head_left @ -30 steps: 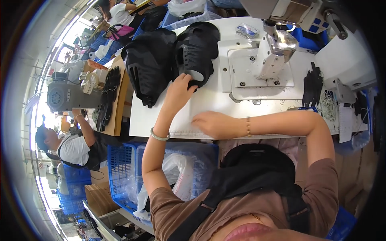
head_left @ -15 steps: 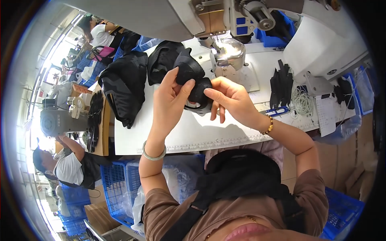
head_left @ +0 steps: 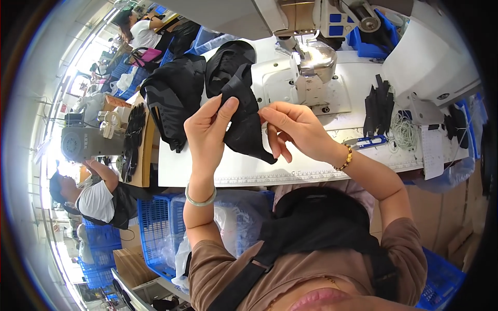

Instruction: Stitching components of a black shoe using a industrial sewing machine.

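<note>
Left hand [head_left: 206,130] pinches the black fabric piece [head_left: 245,125]; whether right hand [head_left: 301,128] also grips its edge, I cannot tell.

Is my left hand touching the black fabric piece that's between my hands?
Touching. The head view shows the left hand pinching the black fabric piece along its left edge.

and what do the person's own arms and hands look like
Short brown sleeves, no gloves. The left hand has a smooth, pale greenish bangle at its wrist; the right hand, a dark beaded bracelet with gold-coloured parts.
</note>
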Motion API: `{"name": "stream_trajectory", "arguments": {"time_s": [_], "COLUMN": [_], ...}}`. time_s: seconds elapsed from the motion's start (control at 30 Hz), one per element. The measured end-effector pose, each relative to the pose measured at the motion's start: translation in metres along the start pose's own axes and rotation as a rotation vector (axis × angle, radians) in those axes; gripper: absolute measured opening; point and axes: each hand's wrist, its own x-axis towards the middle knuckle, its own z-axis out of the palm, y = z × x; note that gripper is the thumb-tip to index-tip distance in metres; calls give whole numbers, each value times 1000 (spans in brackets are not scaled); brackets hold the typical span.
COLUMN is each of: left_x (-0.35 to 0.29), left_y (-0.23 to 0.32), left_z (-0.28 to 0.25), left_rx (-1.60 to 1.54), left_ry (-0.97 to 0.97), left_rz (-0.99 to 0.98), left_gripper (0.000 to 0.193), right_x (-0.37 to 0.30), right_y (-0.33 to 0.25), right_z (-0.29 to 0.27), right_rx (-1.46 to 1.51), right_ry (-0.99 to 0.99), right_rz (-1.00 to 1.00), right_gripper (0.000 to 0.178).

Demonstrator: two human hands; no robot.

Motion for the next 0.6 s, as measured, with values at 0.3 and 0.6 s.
{"name": "stream_trajectory", "arguments": {"time_s": [0.3,0.6], "left_x": [-6,-6], "left_y": [1,0], "left_z": [-12,-14], "left_rx": [56,81], "left_ry": [-78,-88], "left_rz": [11,-4], "left_gripper": [22,22], "right_x": [14,13], "right_y": [-2,-6], "right_z": [0,4], "right_rx": [20,-22], "right_ry": [-28,4], "right_rz": [-19,-69], "right_gripper": [19,14]}}
